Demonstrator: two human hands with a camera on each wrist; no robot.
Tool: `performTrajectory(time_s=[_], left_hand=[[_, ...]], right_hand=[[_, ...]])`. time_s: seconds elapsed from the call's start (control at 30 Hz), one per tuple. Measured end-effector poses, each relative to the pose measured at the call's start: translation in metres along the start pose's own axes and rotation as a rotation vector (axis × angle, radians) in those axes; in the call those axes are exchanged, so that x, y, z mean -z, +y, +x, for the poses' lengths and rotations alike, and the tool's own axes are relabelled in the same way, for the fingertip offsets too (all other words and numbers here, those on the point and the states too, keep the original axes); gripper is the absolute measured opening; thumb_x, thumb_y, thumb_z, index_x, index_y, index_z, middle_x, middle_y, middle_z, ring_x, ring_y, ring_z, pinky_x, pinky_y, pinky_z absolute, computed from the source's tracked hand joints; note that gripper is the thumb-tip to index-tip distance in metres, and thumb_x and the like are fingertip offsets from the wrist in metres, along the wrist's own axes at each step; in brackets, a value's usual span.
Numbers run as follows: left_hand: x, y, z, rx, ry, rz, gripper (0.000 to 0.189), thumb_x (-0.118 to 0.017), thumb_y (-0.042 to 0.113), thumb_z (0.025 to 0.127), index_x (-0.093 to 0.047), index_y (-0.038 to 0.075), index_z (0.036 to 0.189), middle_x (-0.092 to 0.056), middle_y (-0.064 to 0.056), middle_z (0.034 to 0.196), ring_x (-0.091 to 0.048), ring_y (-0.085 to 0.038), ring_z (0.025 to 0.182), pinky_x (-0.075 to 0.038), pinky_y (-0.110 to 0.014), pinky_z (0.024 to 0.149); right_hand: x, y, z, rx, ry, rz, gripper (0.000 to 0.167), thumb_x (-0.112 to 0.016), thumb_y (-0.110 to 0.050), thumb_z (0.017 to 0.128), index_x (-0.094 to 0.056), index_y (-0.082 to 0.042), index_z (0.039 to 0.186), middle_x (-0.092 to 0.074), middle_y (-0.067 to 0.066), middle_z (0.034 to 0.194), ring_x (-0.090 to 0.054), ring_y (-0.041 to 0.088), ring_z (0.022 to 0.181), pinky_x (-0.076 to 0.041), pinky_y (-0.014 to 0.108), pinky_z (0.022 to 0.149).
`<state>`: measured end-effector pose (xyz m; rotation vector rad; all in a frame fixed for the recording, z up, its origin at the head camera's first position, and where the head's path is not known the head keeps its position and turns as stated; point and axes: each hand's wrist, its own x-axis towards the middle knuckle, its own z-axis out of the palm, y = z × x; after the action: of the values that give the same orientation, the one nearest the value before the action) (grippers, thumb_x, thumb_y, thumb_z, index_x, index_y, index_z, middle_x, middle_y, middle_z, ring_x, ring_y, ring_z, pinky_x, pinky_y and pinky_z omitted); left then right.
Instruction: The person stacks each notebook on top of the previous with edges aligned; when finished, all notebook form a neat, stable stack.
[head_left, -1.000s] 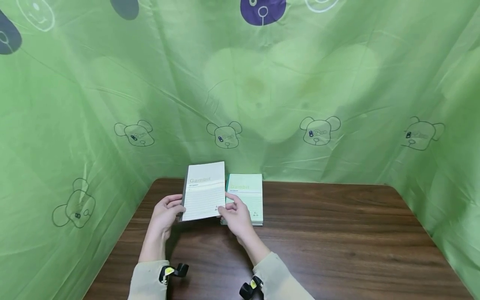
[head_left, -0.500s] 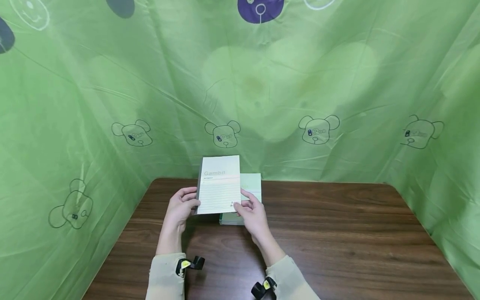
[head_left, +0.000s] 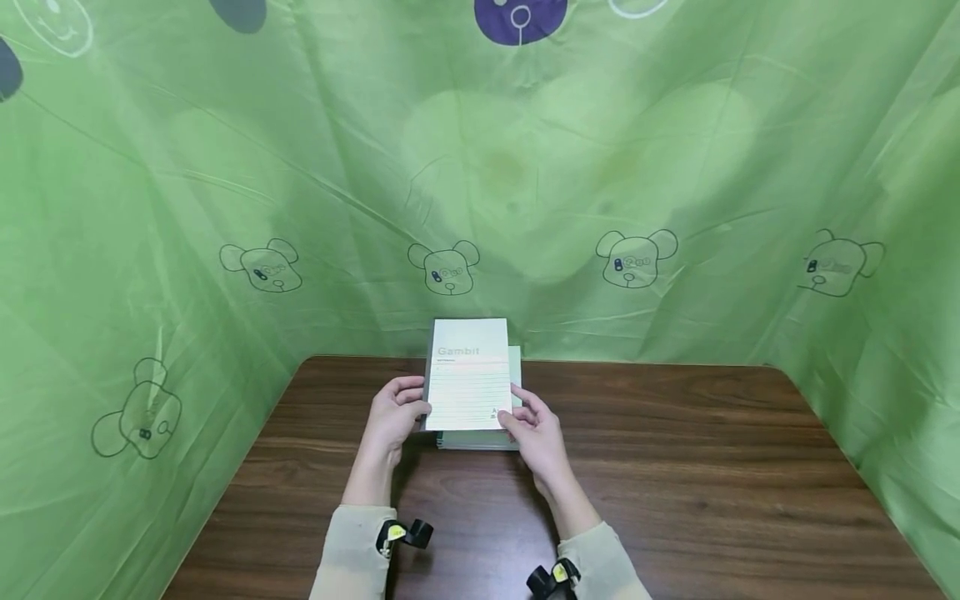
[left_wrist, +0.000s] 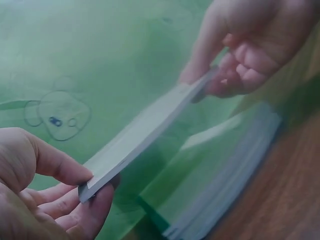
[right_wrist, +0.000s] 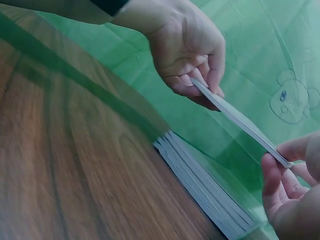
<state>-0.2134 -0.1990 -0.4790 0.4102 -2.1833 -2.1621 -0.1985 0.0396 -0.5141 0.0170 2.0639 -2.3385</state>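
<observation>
A white notebook [head_left: 468, 375] with a dark spine, ruled lines and "Gambit" on its cover is held level between both hands. My left hand [head_left: 396, 412] pinches its lower left corner, thumb on top and fingers beneath. At the lower right corner my right hand [head_left: 536, 433] pinches it the same way. Below it lies a stack of green notebooks [head_left: 480, 440], mostly covered in the head view. Both wrist views show a gap between the held notebook and the stack [right_wrist: 200, 185], whose several layers show at the edge.
The stack stands on a dark wooden table [head_left: 675, 467], near its back edge. A green curtain [head_left: 570, 167] with bear-head outlines hangs behind and at both sides. Each sleeve carries a black wrist camera [head_left: 405, 533].
Both hands have carried the white notebook rightward from beside the green stack to over it. It has straightened from a slight tilt, and the grip is unchanged.
</observation>
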Motion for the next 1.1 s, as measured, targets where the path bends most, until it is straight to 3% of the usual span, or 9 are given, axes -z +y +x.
performTrajectory(time_s=[0.13, 0.37, 0.67, 0.87, 1.0, 1.1], left_hand=[[-0.01, -0.01, 0.002, -0.009, 0.005, -0.003, 0.051, -0.063, -0.017, 0.088, -0.062, -0.006, 0.138, -0.074, -0.025, 0.12, -0.069, -0.017, 0.078, -0.056, -0.031, 0.064], [-0.022, -0.026, 0.009, -0.027, 0.033, 0.073, 0.05, -0.062, -0.015, 0.088, -0.064, -0.005, 0.137, -0.074, -0.026, 0.126, -0.068, -0.027, 0.108, -0.054, -0.034, 0.086], [-0.029, -0.036, 0.013, -0.038, 0.044, 0.08, 0.052, -0.06, -0.018, 0.083, -0.065, -0.006, 0.134, -0.075, -0.025, 0.121, -0.068, -0.027, 0.104, -0.053, -0.032, 0.082], [-0.03, -0.04, 0.015, -0.053, 0.033, 0.092, 0.053, -0.06, -0.018, 0.083, -0.064, -0.008, 0.134, -0.074, -0.027, 0.122, -0.068, -0.03, 0.107, -0.052, -0.027, 0.079], [-0.031, -0.043, 0.015, -0.062, 0.036, 0.126, 0.054, -0.06, -0.016, 0.082, -0.065, -0.008, 0.135, -0.073, -0.026, 0.123, -0.067, -0.032, 0.108, -0.05, -0.026, 0.077], [-0.031, -0.046, 0.016, -0.08, 0.052, 0.178, 0.054, -0.061, -0.014, 0.08, -0.069, -0.006, 0.133, -0.072, -0.023, 0.122, -0.065, -0.028, 0.101, -0.049, -0.026, 0.076]], right_hand=[[0.008, 0.002, 0.003, -0.017, 0.001, -0.006, 0.056, -0.076, -0.001, 0.099, -0.061, -0.005, 0.153, -0.075, 0.008, 0.092, -0.069, 0.019, 0.076, -0.046, 0.021, 0.063], [0.013, 0.01, 0.006, -0.057, 0.004, -0.009, 0.059, -0.077, 0.0, 0.099, -0.058, -0.001, 0.154, -0.075, 0.01, 0.097, -0.068, 0.013, 0.077, -0.046, 0.019, 0.064], [0.019, 0.017, 0.009, -0.065, 0.007, -0.031, 0.06, -0.077, -0.001, 0.099, -0.057, 0.0, 0.155, -0.073, 0.018, 0.106, -0.069, 0.016, 0.081, -0.052, 0.021, 0.069], [0.021, 0.02, 0.01, -0.085, 0.031, -0.05, 0.058, -0.079, -0.002, 0.097, -0.061, -0.001, 0.152, -0.069, 0.015, 0.111, -0.069, 0.016, 0.079, -0.053, 0.022, 0.067], [0.021, 0.021, 0.01, -0.072, 0.043, -0.089, 0.056, -0.079, -0.004, 0.097, -0.063, 0.001, 0.15, -0.069, 0.018, 0.116, -0.065, 0.013, 0.078, -0.05, 0.021, 0.065], [0.021, 0.023, 0.009, -0.057, 0.051, -0.129, 0.054, -0.08, -0.005, 0.096, -0.064, 0.003, 0.148, -0.068, 0.021, 0.122, -0.062, 0.011, 0.08, -0.048, 0.02, 0.065]])
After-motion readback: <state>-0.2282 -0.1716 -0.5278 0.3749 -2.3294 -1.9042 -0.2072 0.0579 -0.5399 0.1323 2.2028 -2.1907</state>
